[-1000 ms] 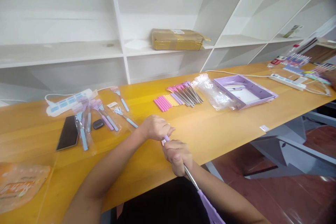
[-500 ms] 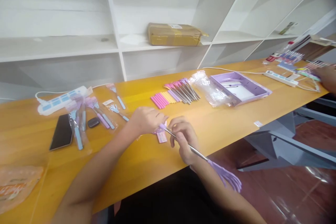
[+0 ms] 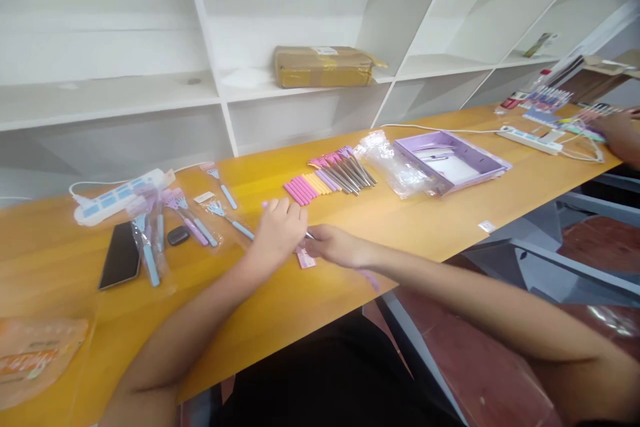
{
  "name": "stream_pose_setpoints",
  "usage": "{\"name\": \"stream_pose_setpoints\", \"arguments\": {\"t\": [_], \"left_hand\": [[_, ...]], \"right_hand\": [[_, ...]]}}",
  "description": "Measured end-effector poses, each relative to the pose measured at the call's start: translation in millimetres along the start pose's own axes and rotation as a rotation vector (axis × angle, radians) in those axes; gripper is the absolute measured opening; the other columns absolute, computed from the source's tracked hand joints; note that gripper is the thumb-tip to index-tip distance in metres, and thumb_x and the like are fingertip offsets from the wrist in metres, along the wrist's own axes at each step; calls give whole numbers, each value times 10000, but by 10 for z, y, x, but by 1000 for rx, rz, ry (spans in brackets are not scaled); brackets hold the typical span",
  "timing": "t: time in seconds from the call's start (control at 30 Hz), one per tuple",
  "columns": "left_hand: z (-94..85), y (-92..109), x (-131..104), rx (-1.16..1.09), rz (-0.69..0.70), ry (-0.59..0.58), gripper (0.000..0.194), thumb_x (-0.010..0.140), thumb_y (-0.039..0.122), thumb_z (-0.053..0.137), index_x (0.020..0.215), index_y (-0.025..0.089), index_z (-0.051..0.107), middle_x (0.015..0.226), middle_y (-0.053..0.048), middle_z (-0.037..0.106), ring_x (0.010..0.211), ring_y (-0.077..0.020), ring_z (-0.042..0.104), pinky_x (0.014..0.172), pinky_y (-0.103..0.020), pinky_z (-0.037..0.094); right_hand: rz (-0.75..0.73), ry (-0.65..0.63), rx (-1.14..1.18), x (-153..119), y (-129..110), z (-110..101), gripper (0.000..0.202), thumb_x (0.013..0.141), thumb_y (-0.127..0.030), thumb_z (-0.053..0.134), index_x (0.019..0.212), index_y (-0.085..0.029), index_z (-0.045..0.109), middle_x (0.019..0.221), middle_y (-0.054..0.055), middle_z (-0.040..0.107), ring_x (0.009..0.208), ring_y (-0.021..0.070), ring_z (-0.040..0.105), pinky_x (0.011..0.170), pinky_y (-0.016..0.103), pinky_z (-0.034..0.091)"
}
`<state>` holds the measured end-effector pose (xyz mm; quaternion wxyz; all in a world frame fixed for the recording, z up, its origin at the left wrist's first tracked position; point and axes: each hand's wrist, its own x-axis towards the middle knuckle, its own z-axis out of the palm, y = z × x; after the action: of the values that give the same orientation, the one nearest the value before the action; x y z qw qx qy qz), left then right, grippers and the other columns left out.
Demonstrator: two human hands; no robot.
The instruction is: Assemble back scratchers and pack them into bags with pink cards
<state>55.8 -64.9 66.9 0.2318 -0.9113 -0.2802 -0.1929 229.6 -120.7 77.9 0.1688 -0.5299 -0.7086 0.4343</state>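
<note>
My left hand (image 3: pixel 281 230) is closed round the handle of a purple back scratcher, whose tip pokes out above my knuckles. My right hand (image 3: pixel 336 245) grips its metal rod just to the right. The back scratcher's purple claw head (image 3: pixel 370 278) shows blurred below my right wrist; most of the rod is hidden. A small pink and white card (image 3: pixel 306 258) lies on the table under my hands. Beyond them are a row of pink, yellow and purple handle sleeves (image 3: pixel 313 187) and several metal rods with pink and purple heads (image 3: pixel 347 170).
Bagged back scratchers (image 3: pixel 195 223), a phone (image 3: pixel 120 255) and a power strip (image 3: pixel 120 197) lie left. A purple box (image 3: pixel 453 163) and clear bags (image 3: pixel 395 167) are at right. A cardboard box (image 3: pixel 325 68) sits on the shelf. Another person's hand (image 3: pixel 620 137) is far right.
My right hand has turned over and moved left, close against my left hand. The claw head has swung up and left behind my right wrist. My view has shifted slightly.
</note>
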Motion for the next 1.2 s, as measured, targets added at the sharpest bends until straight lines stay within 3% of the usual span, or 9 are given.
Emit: {"name": "stream_pose_setpoints", "arguments": {"t": [0.1,0.23,0.33,0.43,0.53,0.67,0.87,1.07,1.2], "left_hand": [[-31,256,-31,-155,-196,-276,164,922,6,569,901,153,640,839,-116,716,760,-267,683,592,-349,399],[-134,374,-57,-698,-468,-379,148,895,172,693,882,211,552,758,-20,645,658,-192,633,546,-289,390],[-272,369,-90,-1241,-599,-658,372,883,353,748,805,257,397,614,80,465,470,-111,452,442,-242,299],[-458,420,-144,-1728,-817,-943,556,869,505,796,858,288,285,560,157,313,376,-57,240,370,-193,166],[-638,562,-204,-2086,-915,-1009,739,749,509,927,868,297,229,551,195,218,384,-25,99,354,-159,78],[-798,821,-289,-2382,-903,-1070,802,719,532,955,828,279,201,489,195,191,366,-20,26,329,-162,32],[-933,1013,-293,-2418,-846,-1188,831,717,542,973,805,271,193,498,182,185,370,-12,56,342,-157,53],[-1037,808,-215,-1944,-892,-1200,664,797,492,901,827,272,275,569,159,244,419,-25,146,364,-164,119],[-1120,696,-224,-1800,-844,-1299,495,877,387,775,843,274,295,554,149,244,430,-55,170,380,-180,152]], "right_hand": [[-1,111,-532,173,-46,-196,238,943,-246,632,737,-131,664,755,110,711,673,176,599,634,293,362],[-271,50,-1099,225,-16,-449,258,953,-159,596,715,-132,691,741,128,738,636,180,594,620,300,279],[-565,26,-1184,166,52,-489,313,1016,-157,528,738,-133,668,686,104,704,562,143,514,590,290,221],[-829,117,-1206,57,99,-477,396,1080,-227,471,711,-155,594,604,58,614,514,125,426,565,301,172],[-1010,262,-1228,-81,75,-476,423,1088,-220,427,675,-189,513,554,12,498,489,130,367,540,336,131],[-1256,465,-1153,-289,-15,-490,427,1076,-226,483,651,-219,438,565,-17,399,508,139,324,512,353,137],[-1364,656,-1094,-577,27,-626,503,1068,-378,652,653,-239,403,596,-26,353,553,147,276,507,364,163],[-1015,473,-956,-769,217,-906,483,1113,-407,602,695,-243,427,593,-34,345,545,153,220,528,408,186],[-948,435,-897,-882,217,-973,523,1116,-482,583,686,-242,408,577,-34,347,529,145,197,517,406,167]]}}
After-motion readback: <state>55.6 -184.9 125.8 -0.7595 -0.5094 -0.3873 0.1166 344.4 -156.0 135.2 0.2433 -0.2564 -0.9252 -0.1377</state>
